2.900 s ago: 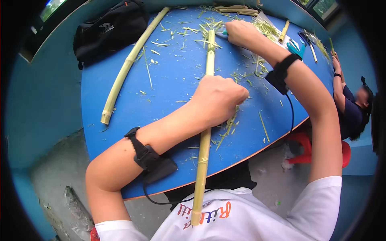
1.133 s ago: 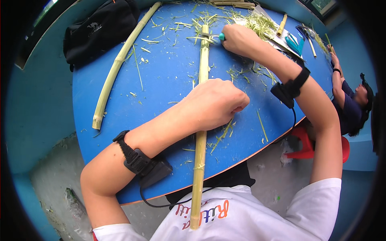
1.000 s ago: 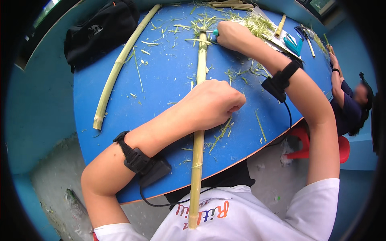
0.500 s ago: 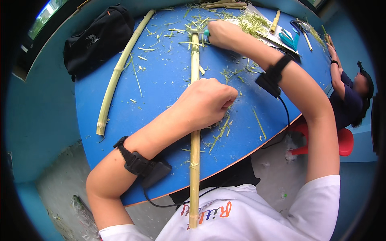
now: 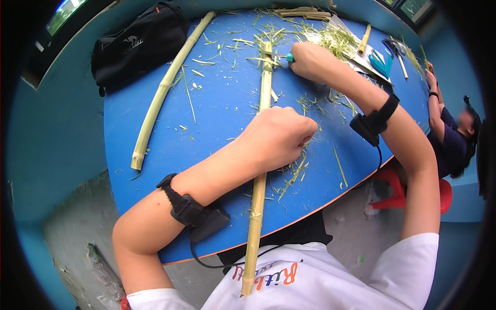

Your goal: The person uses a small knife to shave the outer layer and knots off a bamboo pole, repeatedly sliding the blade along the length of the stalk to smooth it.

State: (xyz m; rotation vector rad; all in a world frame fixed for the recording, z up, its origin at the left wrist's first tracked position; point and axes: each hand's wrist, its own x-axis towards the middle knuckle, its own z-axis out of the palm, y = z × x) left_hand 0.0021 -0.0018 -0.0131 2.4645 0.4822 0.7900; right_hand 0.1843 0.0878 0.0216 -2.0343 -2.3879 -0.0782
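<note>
At the upper left of the frame, a black bag (image 5: 139,46) is marked with a small pale emblem and a line of pale lettering. To its right, a loose green stalk (image 5: 165,85) is laid slantwise on the blue table (image 5: 222,95).

At the centre, the left hand (image 5: 281,137) is closed in a fist around the long stalk (image 5: 257,201), the fingers mostly hidden. This stalk is stretched from the upper centre, past the table edge, to the lower centre; it is pale green at the top, with a darker patch near its tip, and yellower below, ringed by a node. Its lower end is seen against the white shirt (image 5: 330,274), which is printed with multicoloured lettering, partly lost in folds.

At the upper centre, a teal-handled scraper (image 5: 290,57) is gripped tightly by the right hand (image 5: 312,62), its metal end set against the stalk near the tip. Green shavings (image 5: 333,41) are heaped to the right. At the right edge, a red stool (image 5: 393,194) and another person (image 5: 452,144) are seen.
</note>
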